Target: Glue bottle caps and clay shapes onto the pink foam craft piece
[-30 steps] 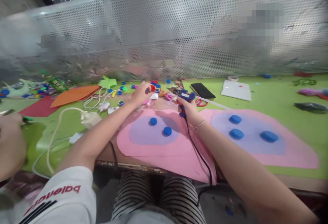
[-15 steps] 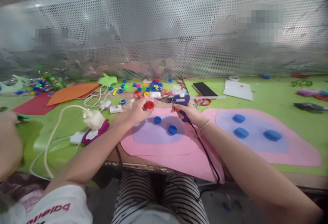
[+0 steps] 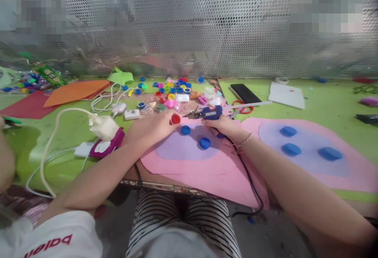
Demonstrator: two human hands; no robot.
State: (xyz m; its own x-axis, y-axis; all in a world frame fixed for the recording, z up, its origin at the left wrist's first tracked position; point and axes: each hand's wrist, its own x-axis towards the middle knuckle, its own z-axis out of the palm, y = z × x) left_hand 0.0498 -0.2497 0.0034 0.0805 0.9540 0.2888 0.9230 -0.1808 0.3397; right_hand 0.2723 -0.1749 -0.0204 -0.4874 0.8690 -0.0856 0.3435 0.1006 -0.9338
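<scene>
Between the fingers of my left hand (image 3: 161, 126) is a red bottle cap (image 3: 175, 119), its hollow side turned toward the right. My right hand (image 3: 226, 126) grips a dark blue glue gun (image 3: 208, 112), whose nozzle points left at the cap, a short gap away. A clear glue stick (image 3: 251, 104) sticks out of the gun's back, and a black cord (image 3: 246, 173) trails down from it. Below my hands lies pink paper (image 3: 165, 167) with a lilac paper shape (image 3: 177, 150) on it. Two blue caps, one nearer (image 3: 204, 143) and one farther (image 3: 186, 130), rest on the lilac shape.
To the right, another pink and lilac sheet (image 3: 307, 171) bears three blue caps. Red-handled scissors (image 3: 246, 109) and a black phone (image 3: 244, 93) lie behind my right hand. Loose caps (image 3: 173, 90) are scattered at the back. A plug (image 3: 103, 126) with cables stands left; another person's arm (image 3: 6, 159) is at the left edge.
The view has tilted down and shifted slightly left. The glue gun has turned, so its nozzle shows more plainly near the red cap. Both hands keep their hold.
</scene>
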